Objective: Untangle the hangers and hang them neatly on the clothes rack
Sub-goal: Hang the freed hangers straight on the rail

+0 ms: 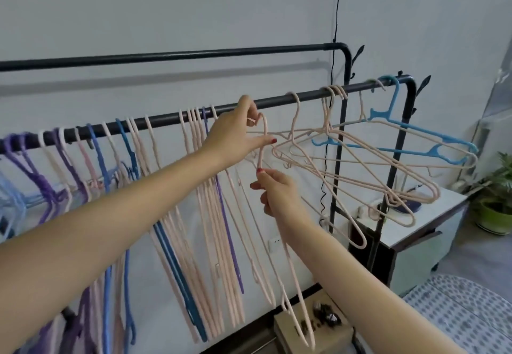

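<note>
A black clothes rack has a near rail [279,100] running from lower left to upper right. Several pink, blue and purple hangers [191,187] hang in a row along its left half. On the right, a tangle of pink hangers [346,159] and a blue hanger [410,132] hangs askew from the rail. My left hand [238,135] pinches the hook of a pink hanger [288,270] just below the rail. My right hand [277,190] pinches the same hanger's neck a little lower. Its body hangs down between my forearms.
A second, higher rail [171,56] runs behind. A white side table [432,212] stands behind the rack's right post, with a potted plant [496,204] beyond it. A cardboard box [313,331] sits on the floor, and a dotted cushion [465,315] lies at lower right.
</note>
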